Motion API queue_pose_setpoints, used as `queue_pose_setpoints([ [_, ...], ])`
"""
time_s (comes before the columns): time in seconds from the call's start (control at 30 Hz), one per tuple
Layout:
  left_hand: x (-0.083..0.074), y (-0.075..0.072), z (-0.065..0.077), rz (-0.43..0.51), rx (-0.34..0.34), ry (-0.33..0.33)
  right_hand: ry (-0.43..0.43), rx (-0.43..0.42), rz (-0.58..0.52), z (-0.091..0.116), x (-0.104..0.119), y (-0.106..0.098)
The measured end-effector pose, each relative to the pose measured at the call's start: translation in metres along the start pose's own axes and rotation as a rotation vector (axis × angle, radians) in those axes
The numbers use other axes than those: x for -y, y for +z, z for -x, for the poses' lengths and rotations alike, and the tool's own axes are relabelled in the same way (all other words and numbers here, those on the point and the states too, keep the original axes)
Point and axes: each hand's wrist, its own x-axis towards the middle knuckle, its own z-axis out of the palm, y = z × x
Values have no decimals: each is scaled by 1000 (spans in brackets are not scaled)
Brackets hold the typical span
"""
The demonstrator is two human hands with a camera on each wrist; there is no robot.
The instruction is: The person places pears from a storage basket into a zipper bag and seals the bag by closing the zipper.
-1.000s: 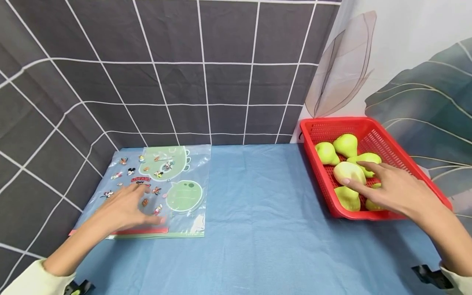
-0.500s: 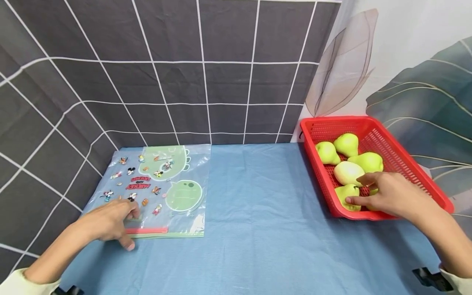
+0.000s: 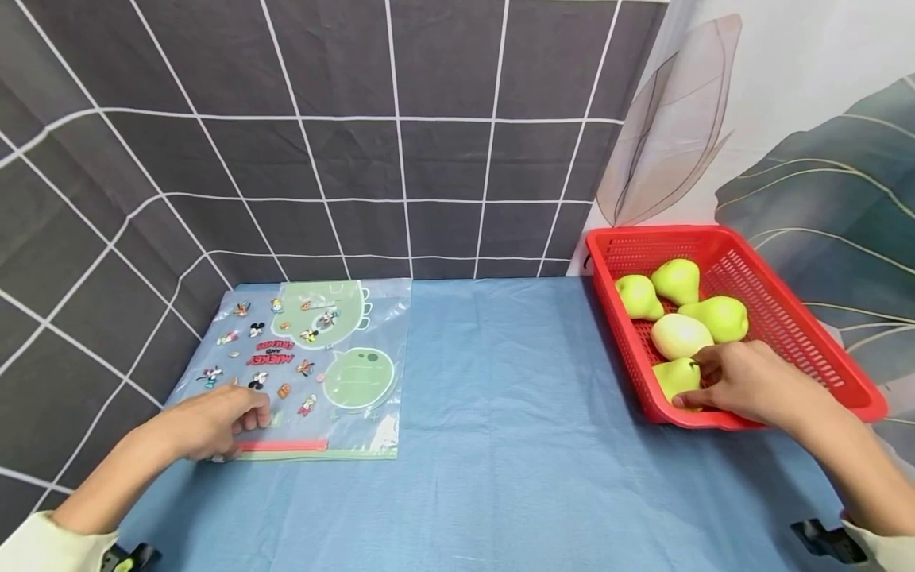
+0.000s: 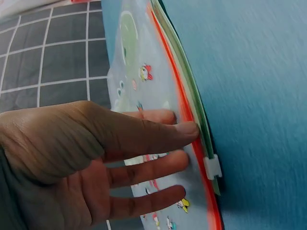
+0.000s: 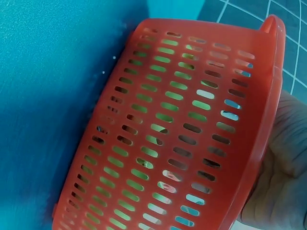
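In the head view a clear zip bag (image 3: 293,397) with cartoon prints and green shapes lies flat at the left. My left hand (image 3: 207,421) is at its near edge. The left wrist view has the thumb (image 4: 163,136) over the red strip (image 4: 189,108) by the green zip, beside a white slider (image 4: 212,166); the other fingers extend over the bag. My right hand (image 3: 758,385) reaches into a red basket (image 3: 793,334), its thumb and fingers around a yellow-green pear (image 3: 675,377) at the front. The right wrist view shows mostly the basket's slotted wall (image 5: 192,124), hiding the fingertips.
Behind the gripped pear are a paler, rounded fruit (image 3: 679,336) and several more pears (image 3: 718,318). A blue cloth (image 3: 486,413) covers the table between bag and basket. A dark grid-patterned cloth (image 3: 443,159) hangs along the back and left.
My left hand has drawn back from over the bag's middle to its zip edge, its thumb moving in there. My right hand has lowered into the basket and closed around the front pear.
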Motion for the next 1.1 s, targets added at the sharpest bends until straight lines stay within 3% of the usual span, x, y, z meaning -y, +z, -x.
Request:
queue_pose_setpoints([
  [0.33,4,-4,-3,-20,-3,29,-3,5,-34,-1,0,1],
  [0.73,9,-7,0,154,20,173,14,14,-56,-1,1,1],
  [1.0,9,-1,1,86,-24,269,-1,10,-68,-4,0,4],
  [1.1,6,-2,1,67,-9,253,-2,10,-71,-3,0,6],
])
